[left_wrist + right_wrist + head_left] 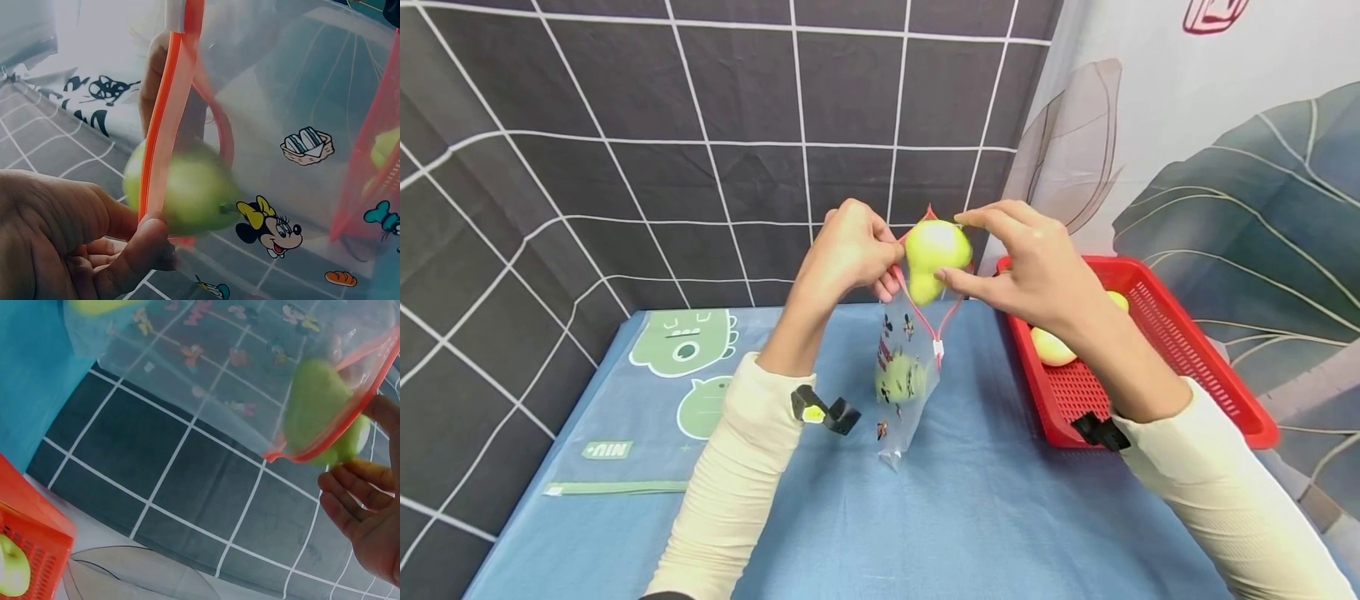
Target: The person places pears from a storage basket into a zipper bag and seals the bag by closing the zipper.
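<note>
A yellow-green pear (937, 250), its narrow end down, is at the mouth of a clear zip bag (917, 417) with a red zip edge and cartoon prints. My right hand (1037, 258) holds this pear between thumb and fingertips. The bag's red zip edge (165, 125) is pinched by my left hand (853, 250), thumb against fingers. Through the plastic in the left wrist view, the pear (194, 187) shows partly behind the zip strip. Lower in the bag lies another pear (898, 377). A white slider (938, 348) sits on the zip.
At the right stands a red perforated basket (1195, 350) with yellow-green pears (1051, 346) in it, partly hidden by my right forearm. A flat bag with green cartoon figures (647, 417) lies left on the blue cloth. Dark gridded fabric (730, 108) hangs behind.
</note>
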### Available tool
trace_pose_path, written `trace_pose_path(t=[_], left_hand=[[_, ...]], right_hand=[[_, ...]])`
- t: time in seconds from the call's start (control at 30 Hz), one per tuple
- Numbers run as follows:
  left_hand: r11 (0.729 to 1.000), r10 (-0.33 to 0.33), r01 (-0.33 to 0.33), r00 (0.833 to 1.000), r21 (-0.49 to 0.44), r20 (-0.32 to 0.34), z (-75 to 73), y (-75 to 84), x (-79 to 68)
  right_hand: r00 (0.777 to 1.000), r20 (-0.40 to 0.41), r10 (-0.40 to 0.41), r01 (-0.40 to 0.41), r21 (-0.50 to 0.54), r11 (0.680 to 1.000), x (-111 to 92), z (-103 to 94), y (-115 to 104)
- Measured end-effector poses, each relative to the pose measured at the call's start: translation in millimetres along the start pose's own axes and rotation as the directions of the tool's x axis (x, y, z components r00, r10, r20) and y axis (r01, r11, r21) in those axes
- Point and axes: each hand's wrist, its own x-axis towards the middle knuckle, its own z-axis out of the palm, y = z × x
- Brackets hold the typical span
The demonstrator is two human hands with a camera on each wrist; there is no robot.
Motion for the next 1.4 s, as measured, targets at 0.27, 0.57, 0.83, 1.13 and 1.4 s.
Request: trace_pose_path(t=[0.27, 0.57, 0.83, 1.13, 1.4], left_hand=[[1.0, -0.009, 0.01, 1.0, -0.018, 0.016, 0.8, 0.1, 0.3], [1.0, -0.008, 0.009, 1.0, -0.014, 0.018, 1.5, -0.1, 0.1], [1.0, 0.0, 0.001, 1.0, -0.01, 0.012, 1.9, 0.5, -1.0], [1.0, -0.011, 0.011, 1.0, -0.006, 0.018, 2.0, 0.6, -0.5], [1.0, -0.012, 0.012, 1.0, 0.012, 0.026, 1.1, 0.2, -2.3]], right_hand=[[0.998, 0.019, 0.06, -0.059, -0.019, 0.998, 0, -4.4, 2], [0.987, 0.054, 0.154, -0.15, -0.065, 0.986, -7, -10.0, 16], [0.957, 0.119, 0.266, -0.261, -0.053, 0.964, -14, -17.6, 41], [0.928, 0.216, 0.303, -0.282, -0.121, 0.952, -19, -22.9, 67], [0.872, 0.353, 0.34, -0.289, -0.19, 0.938, -26, -24.8, 95]])
